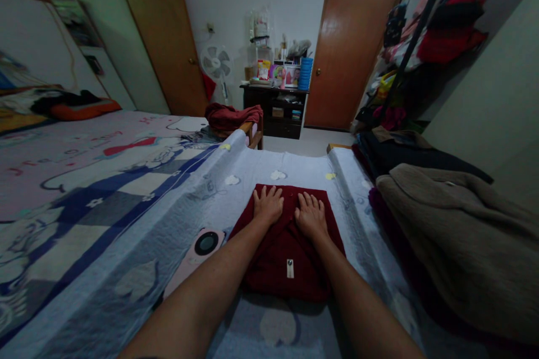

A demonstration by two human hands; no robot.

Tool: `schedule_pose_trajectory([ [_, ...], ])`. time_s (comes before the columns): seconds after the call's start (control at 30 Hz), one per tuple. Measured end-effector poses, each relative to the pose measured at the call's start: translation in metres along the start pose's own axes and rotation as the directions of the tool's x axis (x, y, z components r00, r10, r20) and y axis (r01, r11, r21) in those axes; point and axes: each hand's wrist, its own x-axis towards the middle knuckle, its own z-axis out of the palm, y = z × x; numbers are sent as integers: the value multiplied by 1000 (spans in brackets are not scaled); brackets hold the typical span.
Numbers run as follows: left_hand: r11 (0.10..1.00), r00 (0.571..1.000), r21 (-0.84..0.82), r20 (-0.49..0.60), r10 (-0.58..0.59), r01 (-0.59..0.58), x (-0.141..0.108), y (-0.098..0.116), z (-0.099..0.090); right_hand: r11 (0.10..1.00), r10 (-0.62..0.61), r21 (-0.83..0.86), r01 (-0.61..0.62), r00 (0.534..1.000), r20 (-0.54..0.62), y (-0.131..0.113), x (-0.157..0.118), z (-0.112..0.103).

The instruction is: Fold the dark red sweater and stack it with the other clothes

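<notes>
A dark red garment [269, 275], folded into a neat block, lies on the pale blue sheet [236, 325] right before me. My left hand [268, 205] rests flat on its far left part, fingers spread. On the far right part lies my right hand [310, 214], palm down with the fingers stretched out. A small light tag with a dark round stud [290, 269] shows on the near half of the garment. Left of it, partly behind my left forearm, is a pink phone [196, 255] with a large round dark camera area.
Folded clothes, among them a brown fleecy one [458, 219], are piled at the right. A patterned bed [84, 174] spreads out at the left, with a crumpled red cloth [233, 118] at its far corner. Beyond stand a fan [217, 64] and a dark cabinet [273, 101].
</notes>
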Motion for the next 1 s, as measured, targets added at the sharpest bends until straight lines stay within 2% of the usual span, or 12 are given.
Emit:
schedule_pose_trajectory([
  [0.4, 999, 997, 29, 75, -31, 29, 3, 0, 2, 1000, -6, -10, 6, 1000, -2, 1, 0, 1],
  [1.0, 1000, 994, 13, 110, -24, 22, 6, -2, 6, 1000, -6, -9, 7, 1000, 11, 1, 1, 1],
])
